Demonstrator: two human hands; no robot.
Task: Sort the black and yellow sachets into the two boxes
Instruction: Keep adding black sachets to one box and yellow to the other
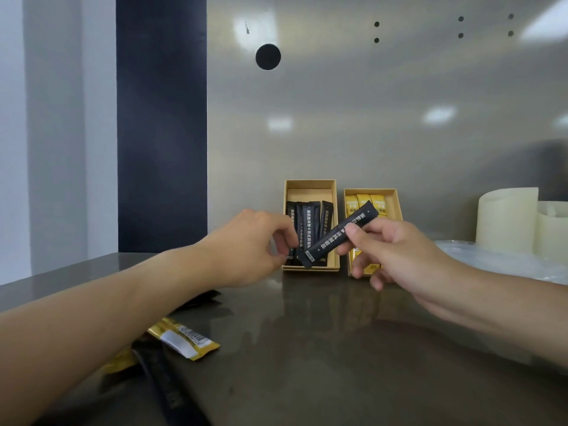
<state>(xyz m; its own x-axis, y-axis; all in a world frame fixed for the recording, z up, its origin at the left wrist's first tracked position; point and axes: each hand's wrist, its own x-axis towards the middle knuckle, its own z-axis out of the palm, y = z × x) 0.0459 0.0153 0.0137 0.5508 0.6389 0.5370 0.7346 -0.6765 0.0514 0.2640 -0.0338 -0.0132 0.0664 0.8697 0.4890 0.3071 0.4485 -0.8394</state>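
Now our right grip [393, 250] pinches 1 black sachet [341, 235], slanted from 7 to 1 o'clock, over 2 boxes. The left box [310, 192] carries boxed black sachets [307, 222]. At its 3 o'clock, the right box [368, 190] carries yellow sachets [362, 201]. Our left grip [246, 247] curls at the left box's 9 o'clock side; we cannot tell whether it holds anything. A loose yellow sachet [184, 336] lies at the table's [338, 348] 7 o'clock.

A dark glossy table [338, 348] stands before a grey metal wall [368, 133] with a round black hole [268, 56]. At right, two cream rolls [507, 219] stand behind some clear plastic [498, 259].
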